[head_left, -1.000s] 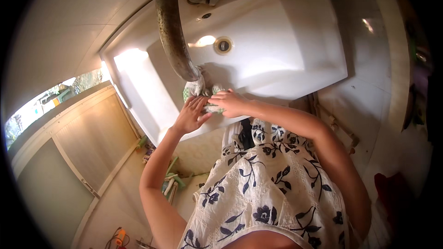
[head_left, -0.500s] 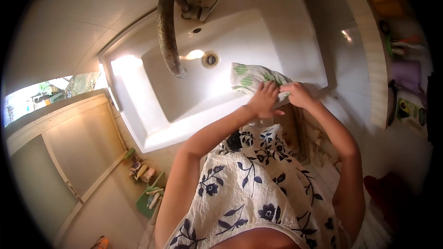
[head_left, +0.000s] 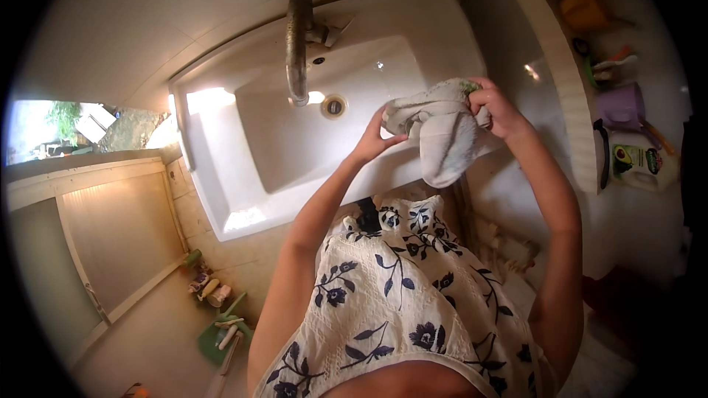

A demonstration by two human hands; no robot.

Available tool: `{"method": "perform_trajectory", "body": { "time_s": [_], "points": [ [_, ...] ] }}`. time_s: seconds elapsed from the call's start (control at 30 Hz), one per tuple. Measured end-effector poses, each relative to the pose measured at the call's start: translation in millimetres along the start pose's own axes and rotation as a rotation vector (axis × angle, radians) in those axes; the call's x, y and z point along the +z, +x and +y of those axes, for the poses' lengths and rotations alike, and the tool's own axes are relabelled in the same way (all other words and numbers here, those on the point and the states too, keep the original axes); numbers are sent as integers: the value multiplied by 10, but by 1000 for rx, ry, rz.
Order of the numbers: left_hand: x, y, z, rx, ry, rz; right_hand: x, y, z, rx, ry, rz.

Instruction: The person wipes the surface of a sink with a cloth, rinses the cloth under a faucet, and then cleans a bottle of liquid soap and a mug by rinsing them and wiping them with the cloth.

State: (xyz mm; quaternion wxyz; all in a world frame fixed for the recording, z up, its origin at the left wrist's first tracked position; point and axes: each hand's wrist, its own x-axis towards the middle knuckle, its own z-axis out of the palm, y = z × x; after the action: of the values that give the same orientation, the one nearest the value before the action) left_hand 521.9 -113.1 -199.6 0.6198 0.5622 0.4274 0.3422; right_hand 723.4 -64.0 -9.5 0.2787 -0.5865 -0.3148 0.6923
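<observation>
A bunched, whitish cloth (head_left: 442,129) with patches of green is held up over the right front part of the white sink (head_left: 258,210). One rounded fold hangs down past the front rim. My left hand (head_left: 377,140) grips its left end, thumb in front and fingertips partly hidden behind the fabric. At the other end, my right hand (head_left: 500,109) is closed around the cloth near a green-patterned part. Left of the cloth, the worn curved faucet (head_left: 297,48) reaches over the basin, close to the round drain (head_left: 334,106).
To the right is a pale ledge (head_left: 560,88); beyond it are a purple cup (head_left: 621,107), a pale jug with a green label (head_left: 641,163) and an orange container (head_left: 586,7). A green dustpan (head_left: 214,343) and several bottles stand on the floor at lower left.
Both hands have lifted the cloth from the sink's right front edge. My left hand has moved left to its other end, and the cloth is now spread between the hands.
</observation>
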Motion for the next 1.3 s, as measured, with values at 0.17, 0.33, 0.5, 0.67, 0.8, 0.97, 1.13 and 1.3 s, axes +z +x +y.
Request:
{"method": "perform_trajectory", "body": {
  "time_s": [0.17,0.33,0.5,0.67,0.8,0.97,1.13,1.3],
  "points": [
    [-574,-79,313,28,114,-134,445,-221,-250,0,124,-11],
    [-600,-607,215,-144,-31,-25,544,2,220,110,183,10],
    [-1353,-882,-374,-277,-47,-89,243,752,653,122,22,-92],
    [-1825,-634,-326,-364,677,-40,437,1427,789,143,-845,-242],
    [-2185,-154,-336,-118,1213,358,735,2196,834,-561,-1134,-102],
    [-2515,295,-840,52,1537,319,927,3028,1087,-1049,-1759,77],
    [-2347,137,-1540,-87,1488,220,966,3031,1698,-782,-1982,38],
    [-1743,6,-1450,-558,1386,-111,767,3016,1925,-699,-1965,-67]
  ]
}}
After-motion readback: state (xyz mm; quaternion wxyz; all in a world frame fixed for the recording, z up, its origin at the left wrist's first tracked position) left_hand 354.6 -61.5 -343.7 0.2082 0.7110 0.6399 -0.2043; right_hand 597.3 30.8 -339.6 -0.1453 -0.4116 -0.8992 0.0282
